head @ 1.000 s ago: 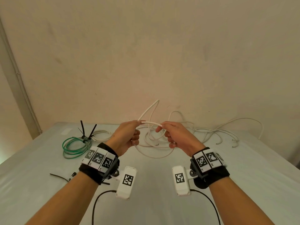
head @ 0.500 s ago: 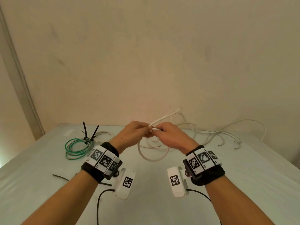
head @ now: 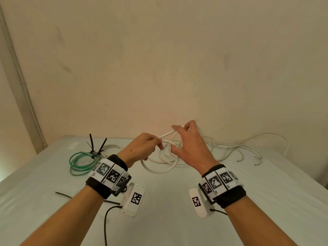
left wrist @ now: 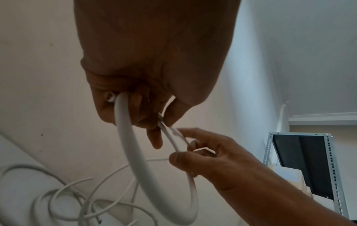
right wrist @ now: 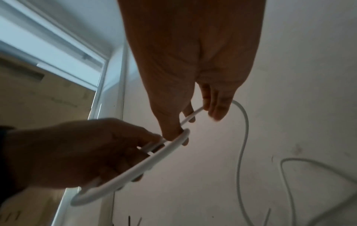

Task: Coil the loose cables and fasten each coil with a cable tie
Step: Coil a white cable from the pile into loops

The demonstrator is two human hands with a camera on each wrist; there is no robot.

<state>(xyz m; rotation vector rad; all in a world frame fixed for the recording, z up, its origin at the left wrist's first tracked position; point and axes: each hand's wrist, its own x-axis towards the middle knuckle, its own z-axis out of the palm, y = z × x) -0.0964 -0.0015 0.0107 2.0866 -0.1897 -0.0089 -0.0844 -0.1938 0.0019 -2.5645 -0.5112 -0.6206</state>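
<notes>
A white cable hangs as one loop from my left hand, which grips it above the table. From that grip a straight strand runs up to my right hand, whose fingertips pinch it a little farther back. In the left wrist view the loop passes through the curled left fingers, with the cable's cut end beside them. The right wrist view has the strand between the right thumb and fingers. The remaining cable lies tangled along the wall.
A green cable coil bound with black cable ties lies at the left, a small white coil behind it. A loose black cable tie lies near my left forearm. The wall stands close behind the table.
The hands came together, and a loop now hangs from the left hand. The right hand has since moved up and away from the left, drawing a strand out.
</notes>
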